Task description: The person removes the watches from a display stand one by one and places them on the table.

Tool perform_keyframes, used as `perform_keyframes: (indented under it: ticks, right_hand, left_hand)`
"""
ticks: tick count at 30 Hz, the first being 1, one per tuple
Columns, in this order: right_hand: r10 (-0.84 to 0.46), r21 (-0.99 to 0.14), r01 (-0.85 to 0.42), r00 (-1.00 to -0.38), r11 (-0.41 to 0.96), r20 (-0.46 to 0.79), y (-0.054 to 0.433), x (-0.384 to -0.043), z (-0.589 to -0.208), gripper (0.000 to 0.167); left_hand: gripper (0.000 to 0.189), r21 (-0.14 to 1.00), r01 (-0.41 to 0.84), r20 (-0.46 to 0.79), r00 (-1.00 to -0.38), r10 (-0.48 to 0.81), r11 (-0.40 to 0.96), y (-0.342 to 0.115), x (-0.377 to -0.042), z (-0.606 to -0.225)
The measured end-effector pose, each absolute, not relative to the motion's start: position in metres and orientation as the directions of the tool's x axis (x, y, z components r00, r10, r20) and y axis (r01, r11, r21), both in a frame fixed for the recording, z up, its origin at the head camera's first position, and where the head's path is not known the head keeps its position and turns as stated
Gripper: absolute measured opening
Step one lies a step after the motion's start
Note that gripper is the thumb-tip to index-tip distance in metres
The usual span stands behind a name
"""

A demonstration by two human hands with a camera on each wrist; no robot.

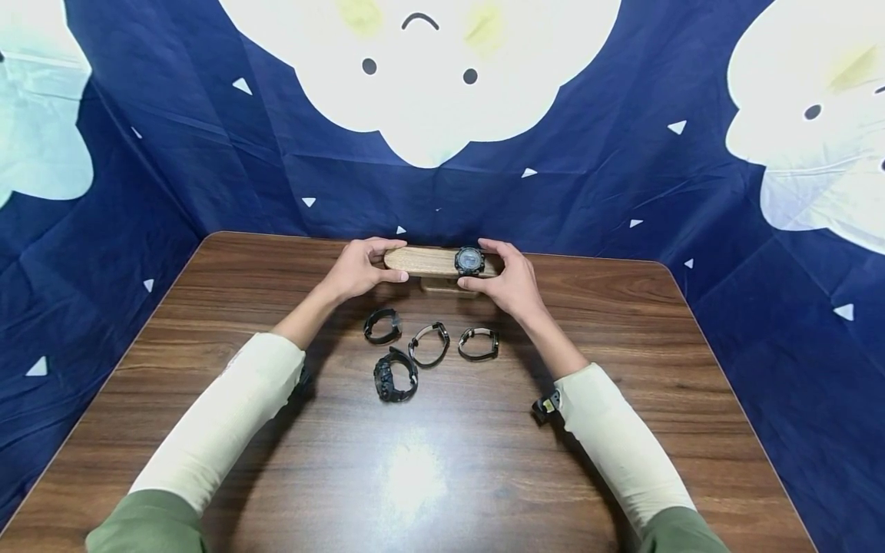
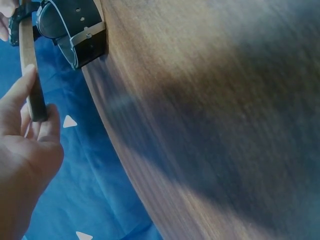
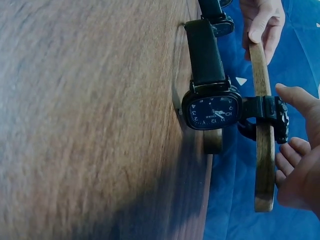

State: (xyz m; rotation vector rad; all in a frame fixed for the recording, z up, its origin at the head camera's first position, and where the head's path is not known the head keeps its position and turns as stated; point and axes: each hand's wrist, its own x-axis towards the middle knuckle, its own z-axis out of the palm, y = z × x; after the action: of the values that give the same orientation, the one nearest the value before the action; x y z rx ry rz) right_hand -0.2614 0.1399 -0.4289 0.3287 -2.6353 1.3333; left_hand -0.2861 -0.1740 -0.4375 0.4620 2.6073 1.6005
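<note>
A wooden watch stand [image 1: 425, 262] stands near the table's far edge, its rounded bar lying crosswise on a small base [image 1: 449, 286]. My left hand [image 1: 356, 269] pinches the bar's left end between thumb and fingers; the left wrist view shows that bar end [image 2: 36, 102] within the grip. Toward the right end, a black digital wristwatch [image 1: 470, 261] is strapped round the bar, face up. My right hand [image 1: 513, 280] has thumb and fingers on opposite sides of this watch; in the right wrist view they are at the edges of its case [image 3: 282, 120].
Several watches stand on edge in front of the stand: a dark one [image 1: 382, 326], a chunky black one [image 1: 396, 375], a strap watch [image 1: 429, 344] and another [image 1: 478, 343]. Blue cloth [image 1: 442, 200] hangs behind the wooden table [image 1: 553, 476].
</note>
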Motion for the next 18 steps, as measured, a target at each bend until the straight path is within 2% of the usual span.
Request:
perform_keyframes:
  ticks: [18]
  right_hand:
    - [-0.133, -0.697, -0.255, -0.965, 0.670, 0.225, 0.1386, -0.2639, -0.4277, 0.091]
  left_hand:
    - [0.065, 0.867, 0.243, 0.122, -0.950, 0.287, 0.436, -0.1741, -0.2867, -0.4370]
